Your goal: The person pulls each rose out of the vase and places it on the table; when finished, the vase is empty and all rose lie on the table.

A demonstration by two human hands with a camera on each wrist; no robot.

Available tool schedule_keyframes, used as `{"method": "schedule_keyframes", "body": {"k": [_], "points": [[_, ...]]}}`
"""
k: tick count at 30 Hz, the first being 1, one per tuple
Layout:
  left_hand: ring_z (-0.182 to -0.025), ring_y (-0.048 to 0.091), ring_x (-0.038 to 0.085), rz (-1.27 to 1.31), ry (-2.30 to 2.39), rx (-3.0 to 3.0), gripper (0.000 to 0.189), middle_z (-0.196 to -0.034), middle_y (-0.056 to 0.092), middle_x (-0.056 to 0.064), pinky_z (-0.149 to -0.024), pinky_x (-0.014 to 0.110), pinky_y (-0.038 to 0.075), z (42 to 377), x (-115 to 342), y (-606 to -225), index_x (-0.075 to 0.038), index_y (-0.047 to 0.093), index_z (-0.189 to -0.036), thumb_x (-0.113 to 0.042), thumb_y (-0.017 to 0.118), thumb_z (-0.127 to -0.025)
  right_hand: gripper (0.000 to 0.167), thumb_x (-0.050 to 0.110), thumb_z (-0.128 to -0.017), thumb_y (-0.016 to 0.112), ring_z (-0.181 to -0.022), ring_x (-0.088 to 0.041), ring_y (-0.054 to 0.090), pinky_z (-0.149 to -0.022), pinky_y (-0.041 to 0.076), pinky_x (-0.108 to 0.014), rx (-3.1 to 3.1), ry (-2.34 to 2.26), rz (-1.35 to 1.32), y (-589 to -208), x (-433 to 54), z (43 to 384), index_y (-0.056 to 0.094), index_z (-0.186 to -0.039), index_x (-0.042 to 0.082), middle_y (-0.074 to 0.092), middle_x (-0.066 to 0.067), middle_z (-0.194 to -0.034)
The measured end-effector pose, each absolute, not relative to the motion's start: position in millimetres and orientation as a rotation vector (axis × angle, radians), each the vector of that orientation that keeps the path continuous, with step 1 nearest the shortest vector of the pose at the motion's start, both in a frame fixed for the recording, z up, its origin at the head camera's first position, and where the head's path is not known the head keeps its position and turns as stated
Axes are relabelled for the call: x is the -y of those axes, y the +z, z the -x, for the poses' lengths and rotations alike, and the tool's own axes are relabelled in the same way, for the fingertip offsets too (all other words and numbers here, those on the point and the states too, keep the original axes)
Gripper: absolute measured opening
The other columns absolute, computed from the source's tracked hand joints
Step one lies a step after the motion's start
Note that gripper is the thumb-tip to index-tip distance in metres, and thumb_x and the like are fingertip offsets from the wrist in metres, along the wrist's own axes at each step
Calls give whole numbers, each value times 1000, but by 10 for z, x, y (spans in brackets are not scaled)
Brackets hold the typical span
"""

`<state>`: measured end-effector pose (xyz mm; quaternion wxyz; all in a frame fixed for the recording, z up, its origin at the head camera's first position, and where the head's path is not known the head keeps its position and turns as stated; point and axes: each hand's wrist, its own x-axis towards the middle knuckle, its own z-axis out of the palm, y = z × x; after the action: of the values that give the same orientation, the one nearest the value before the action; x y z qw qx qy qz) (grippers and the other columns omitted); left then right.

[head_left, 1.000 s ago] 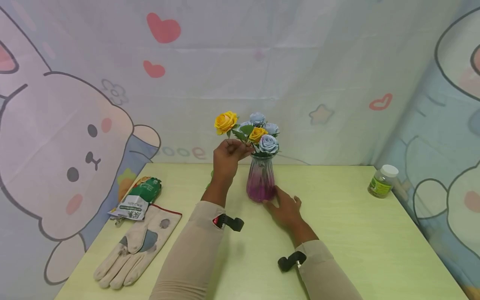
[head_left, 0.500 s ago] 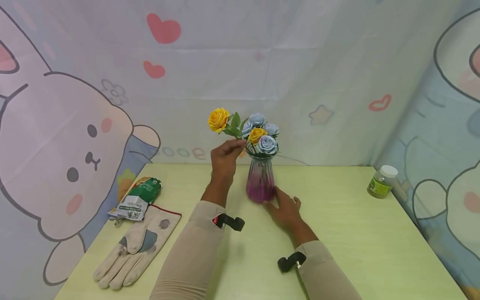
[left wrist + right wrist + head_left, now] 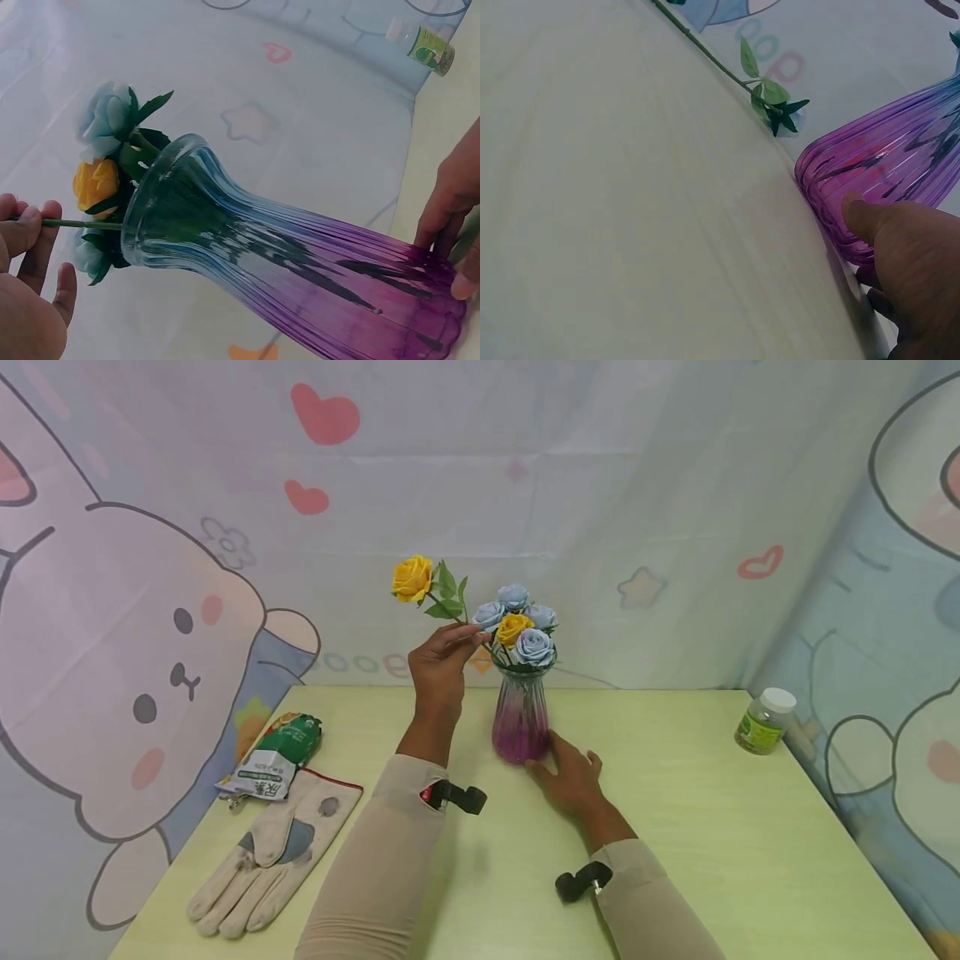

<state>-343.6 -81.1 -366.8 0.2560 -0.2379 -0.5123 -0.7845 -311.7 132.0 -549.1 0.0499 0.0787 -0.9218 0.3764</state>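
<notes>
My left hand (image 3: 437, 672) pinches the green stem (image 3: 82, 223) of a yellow rose (image 3: 412, 579) between thumb and fingers. That rose leans out to the left, and its stem reaches the rim of a ribbed glass vase (image 3: 520, 718), clear above and purple below. Inside the vase stand several light blue roses (image 3: 535, 647) and another yellow rose (image 3: 513, 630); their stems show through the glass. At the vase's base, my right hand (image 3: 573, 781) holds it, thumb on one side and fingers on the other, as the right wrist view shows.
A leafy-stemmed flower (image 3: 780, 112) lies on the table behind the vase's left side. At the left are a work glove (image 3: 281, 860) and a green-and-white packet (image 3: 281, 756). A white-capped jar (image 3: 763, 727) stands near the right edge. A printed cloth (image 3: 585, 485) hangs behind.
My left hand has moved up and slightly left, and the held yellow rose has risen away from the other flowers. The right hand and the vase have stayed in place.
</notes>
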Motion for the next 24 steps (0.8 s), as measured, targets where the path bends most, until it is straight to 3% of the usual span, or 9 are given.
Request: {"method": "schedule_keyframes", "body": {"k": [5, 24], "points": [[-94, 83, 14, 612, -2083, 1440, 25, -109, 75, -3, -104, 31, 63, 3409, 858, -3574, 23, 69, -122, 15, 69, -98, 80, 48, -108, 65, -160, -39, 45, -131, 4, -70, 2808, 1144, -245, -5488, -1319, 3123, 35, -171, 8, 44, -13, -173], [-95, 83, 17, 511, -2107, 1340, 28, -115, 72, 3, -114, 42, 58, 3343, 1027, -3398, 17, 72, -123, 6, 75, -98, 81, 50, -109, 63, -160, -39, 44, -131, 5, -71, 2823, 1113, -246, -5505, -1328, 3133, 35, -171, 7, 44, -14, -174]]}}
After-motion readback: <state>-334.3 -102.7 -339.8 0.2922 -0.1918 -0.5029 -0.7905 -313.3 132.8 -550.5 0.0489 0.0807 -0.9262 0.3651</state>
